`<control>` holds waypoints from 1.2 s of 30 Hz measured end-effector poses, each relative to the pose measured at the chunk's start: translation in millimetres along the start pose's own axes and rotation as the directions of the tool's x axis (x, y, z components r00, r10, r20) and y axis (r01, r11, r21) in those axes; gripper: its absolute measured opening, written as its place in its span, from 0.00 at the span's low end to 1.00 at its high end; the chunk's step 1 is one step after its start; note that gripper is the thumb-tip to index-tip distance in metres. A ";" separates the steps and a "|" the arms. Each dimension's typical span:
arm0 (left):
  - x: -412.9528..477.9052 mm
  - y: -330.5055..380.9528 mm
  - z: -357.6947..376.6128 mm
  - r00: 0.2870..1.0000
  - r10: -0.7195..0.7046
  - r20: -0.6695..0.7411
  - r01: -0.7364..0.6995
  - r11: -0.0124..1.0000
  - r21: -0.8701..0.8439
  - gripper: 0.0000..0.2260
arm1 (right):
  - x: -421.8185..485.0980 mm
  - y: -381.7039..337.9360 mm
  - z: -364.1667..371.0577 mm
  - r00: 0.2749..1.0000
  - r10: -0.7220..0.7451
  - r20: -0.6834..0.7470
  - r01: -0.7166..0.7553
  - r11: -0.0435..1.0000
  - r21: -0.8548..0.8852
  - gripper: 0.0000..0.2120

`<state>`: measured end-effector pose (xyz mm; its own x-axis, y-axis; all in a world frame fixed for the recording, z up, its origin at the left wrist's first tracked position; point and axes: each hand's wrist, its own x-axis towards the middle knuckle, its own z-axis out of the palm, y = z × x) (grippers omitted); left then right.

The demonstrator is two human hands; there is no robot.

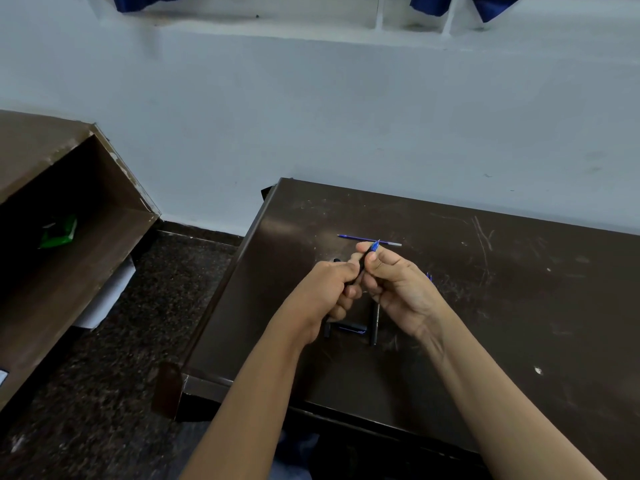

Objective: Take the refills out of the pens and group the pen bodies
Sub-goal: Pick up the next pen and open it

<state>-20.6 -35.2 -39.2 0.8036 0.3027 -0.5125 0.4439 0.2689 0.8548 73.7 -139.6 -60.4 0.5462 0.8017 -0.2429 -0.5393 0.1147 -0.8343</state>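
Observation:
Both hands hold one black pen (362, 264) with a blue tip above the dark brown desk (485, 306). My left hand (332, 289) grips the lower barrel in curled fingers. My right hand (394, 282) pinches the blue tip end between thumb and fingers. A loose blue refill (367, 239) lies flat on the desk just beyond the hands. Below the hands lie a black pen body (374, 323), a short dark piece (349, 328) and another black piece (327, 329), partly hidden by my left hand.
The desk is scratched, and its left edge (221, 299) drops to a dark speckled floor (145, 323). A brown open shelf (69, 216) with a green packet (59, 232) stands at the left. A pale wall rises behind.

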 end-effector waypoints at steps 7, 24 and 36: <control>-1.2 -1.9 1.4 0.975 0.147 -0.164 -0.088 0.943 0.320 0.17 | 5.1 3.3 5.5 1.000 0.019 0.013 -0.017 0.993 -0.114 0.11; 1.3 -11.1 1.6 0.856 0.430 -0.286 -0.101 0.682 0.725 0.08 | 7.2 11.5 11.3 0.953 0.169 -0.251 -0.176 0.984 -0.005 0.05; 0.4 -11.4 -0.2 0.817 0.502 -0.282 -0.103 0.610 0.786 0.11 | 7.5 10.6 17.4 0.951 0.140 -0.277 -0.149 0.989 -0.012 0.09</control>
<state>-25.5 -38.0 -49.2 0.7679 0.6405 -0.0127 0.4993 -0.5860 0.6382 61.0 -122.2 -62.5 0.6212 0.6154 -0.4851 -0.6073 -0.0131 -0.7944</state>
